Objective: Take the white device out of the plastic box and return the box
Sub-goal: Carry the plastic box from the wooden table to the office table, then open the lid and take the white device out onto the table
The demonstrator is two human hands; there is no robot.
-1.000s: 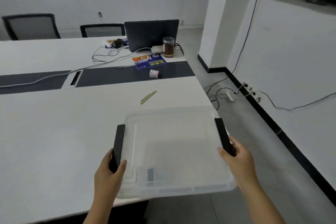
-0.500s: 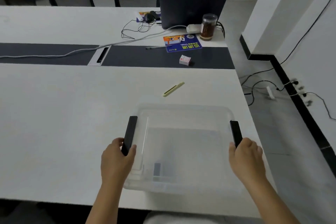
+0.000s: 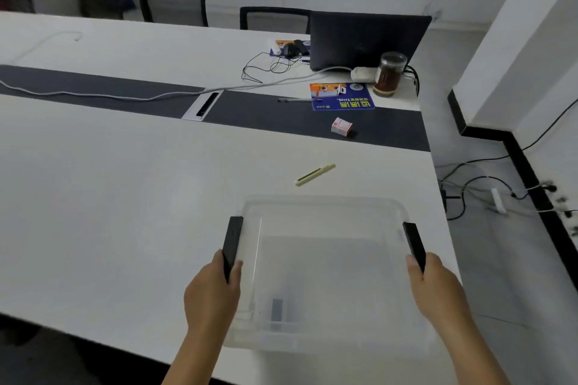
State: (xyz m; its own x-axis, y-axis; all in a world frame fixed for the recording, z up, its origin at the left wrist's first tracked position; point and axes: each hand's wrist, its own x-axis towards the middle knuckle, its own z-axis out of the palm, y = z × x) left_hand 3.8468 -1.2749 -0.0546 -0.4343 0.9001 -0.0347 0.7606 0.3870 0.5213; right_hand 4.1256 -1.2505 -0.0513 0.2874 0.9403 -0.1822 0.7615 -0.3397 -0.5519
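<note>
Gripping the two black side handles, the left hand (image 3: 214, 292) and right hand (image 3: 438, 287) are each closed on the clear rectangular plastic box (image 3: 325, 275), which sits by the near right corner of the long white bench (image 3: 109, 197). A slim yellow-green pen (image 3: 315, 174) lies on the bench just beyond the box's far edge; I cannot make out a white device inside.
</note>
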